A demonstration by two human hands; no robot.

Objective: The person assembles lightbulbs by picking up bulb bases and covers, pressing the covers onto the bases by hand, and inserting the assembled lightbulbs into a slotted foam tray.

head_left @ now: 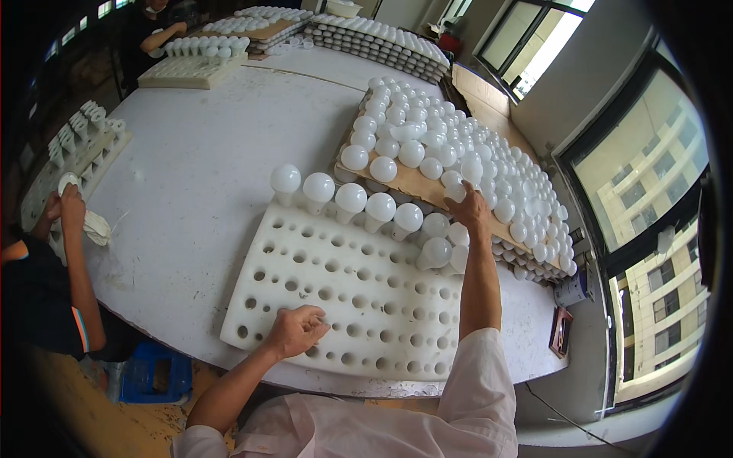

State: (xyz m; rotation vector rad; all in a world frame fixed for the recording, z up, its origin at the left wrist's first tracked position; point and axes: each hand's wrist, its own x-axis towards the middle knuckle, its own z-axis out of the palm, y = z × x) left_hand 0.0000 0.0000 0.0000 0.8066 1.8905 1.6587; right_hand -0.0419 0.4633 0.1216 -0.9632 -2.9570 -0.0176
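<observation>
- Pale shirt (359,429), 6 o'clock, foreground.
- White foam tray (343,313), 6 o'clock: round holes, white bulbs (350,200) lining the far row.
- Left hand (298,332), 7 o'clock: fingers curled; pinching, cannot tell.
- Right hand (469,211), 2 o'clock, at a glossy, round bulb (455,188) above cardboard (420,185); grip closure, cannot tell.

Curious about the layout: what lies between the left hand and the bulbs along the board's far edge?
Head view: rows of open holes in the white foam board.

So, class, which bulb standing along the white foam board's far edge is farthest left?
The bulb at the far left corner of the white foam board: no bulb stands to its left in that row, unlike the others.
</observation>
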